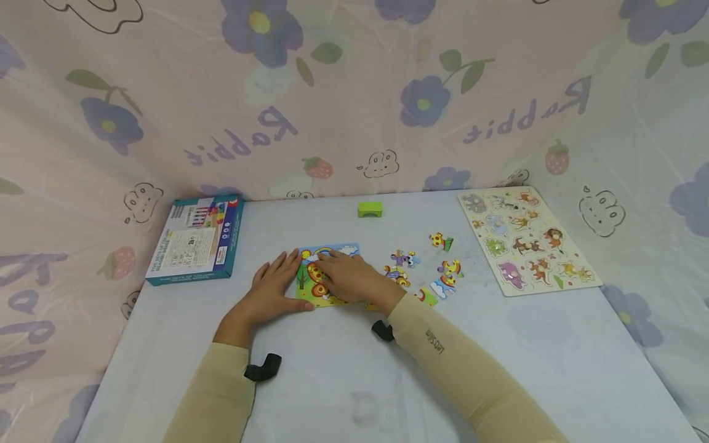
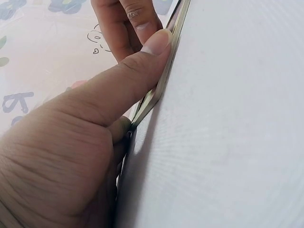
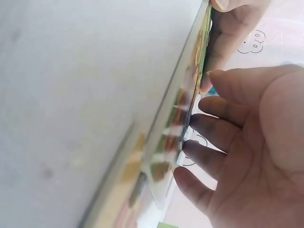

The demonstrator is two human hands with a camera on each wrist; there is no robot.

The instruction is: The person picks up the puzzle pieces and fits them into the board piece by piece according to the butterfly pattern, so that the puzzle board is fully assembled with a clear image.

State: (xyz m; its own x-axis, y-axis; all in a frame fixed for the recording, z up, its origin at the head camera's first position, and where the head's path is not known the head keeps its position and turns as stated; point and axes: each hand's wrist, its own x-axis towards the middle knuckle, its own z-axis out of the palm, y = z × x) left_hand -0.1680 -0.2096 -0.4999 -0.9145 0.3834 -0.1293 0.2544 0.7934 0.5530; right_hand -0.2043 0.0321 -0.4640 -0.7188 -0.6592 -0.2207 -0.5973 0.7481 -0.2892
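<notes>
The puzzle board (image 1: 314, 272) has the left hand (image 1: 275, 290) touching its edge, the right hand (image 1: 351, 278) its top, fingers extended.

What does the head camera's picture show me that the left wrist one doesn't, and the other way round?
Only the head view shows the box, the green block, the animal board, the loose puzzle pieces, the beige sleeves and the cartoon picture on the puzzle.

Only the left wrist view looks closely along the puzzle's side edge, making its thickness plain.

Both show the left hand, at least part of the right hand, the white table and the printed curtain.
</notes>
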